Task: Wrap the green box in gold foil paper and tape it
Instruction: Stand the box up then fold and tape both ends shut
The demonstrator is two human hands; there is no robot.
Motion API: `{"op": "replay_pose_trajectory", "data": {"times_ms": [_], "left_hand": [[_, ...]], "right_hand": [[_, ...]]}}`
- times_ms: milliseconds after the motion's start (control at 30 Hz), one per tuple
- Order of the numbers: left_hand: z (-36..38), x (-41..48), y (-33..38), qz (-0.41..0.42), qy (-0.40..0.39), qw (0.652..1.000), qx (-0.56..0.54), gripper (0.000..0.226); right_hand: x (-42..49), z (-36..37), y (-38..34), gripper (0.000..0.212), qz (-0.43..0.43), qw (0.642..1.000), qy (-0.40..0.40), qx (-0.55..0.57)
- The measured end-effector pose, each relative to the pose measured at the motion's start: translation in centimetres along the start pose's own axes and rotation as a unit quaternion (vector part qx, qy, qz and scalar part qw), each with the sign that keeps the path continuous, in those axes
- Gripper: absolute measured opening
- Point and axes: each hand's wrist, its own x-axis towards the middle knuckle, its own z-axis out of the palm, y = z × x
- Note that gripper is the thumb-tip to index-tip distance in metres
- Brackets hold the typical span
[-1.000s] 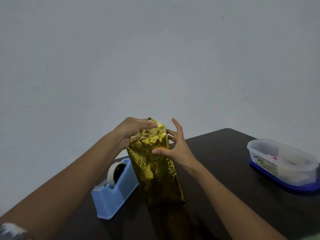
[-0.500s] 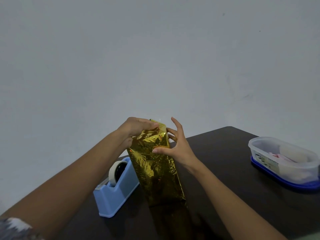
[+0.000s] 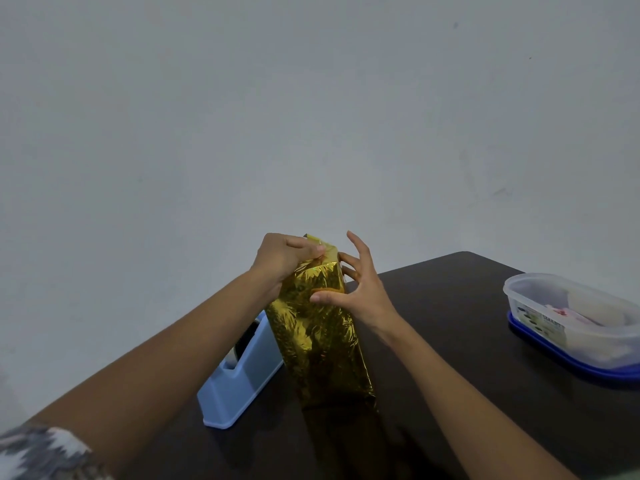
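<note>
1. The left hand [image 3: 287, 258] is curled over the top of the box [image 3: 318, 341]. Its fingertips clamp a fold of foil [image 3: 311, 282] down against the upper edge, probably to stop the end flap from springing open.
2. The right hand [image 3: 358, 294] is spread and grasps nothing. Its thumb lies flat on the front face near the top, its lower fingers touch the side there, and its forefinger is lifted clear. This looks like bracing, so the tall box does not tip while the fold is pressed.
3. The box stands upright on its end, and foil covers every face in view; no green shows. A pale yellow edge sticks up at the very top. I cannot tell whether it is the foil's underside or something else.
4. The body seems wrapped, so the step in hand is likely closing the top end. No tape can be made out on it.
5. A blue dispenser [image 3: 235, 389] sits just left of the box, within easy reach for that. Its roll [image 3: 246, 337] is partly hidden by the left forearm.
6. Well to the right of the box is a clear container [image 3: 571, 323] resting on a blue lid, its contents unclear.
7. The box stands on a dark, faintly glossy table [image 3: 450, 341]. Behind the box rises a plain grey wall [image 3: 311, 98].
</note>
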Motion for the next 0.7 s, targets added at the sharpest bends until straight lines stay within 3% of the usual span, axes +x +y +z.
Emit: {"op": "replay_pose_trajectory", "data": {"times_ms": [133,600,700], "left_hand": [[0.2,0.3,-0.8,0.024,0.032,0.999,0.034,0.021],[1.0,-0.4,-1.2,0.085,0.096,0.983,0.129,0.006],[0.9,0.1,-1.2,0.059,0.109,0.974,0.187,0.074]], "right_hand": [[0.1,0.0,0.0,0.107,-0.001,1.000,0.003,-0.001],[0.0,0.2,0.1,0.111,-0.005,1.000,0.004,-0.003],[0.0,0.2,0.1,0.111,-0.006,1.000,0.006,-0.002]]}}
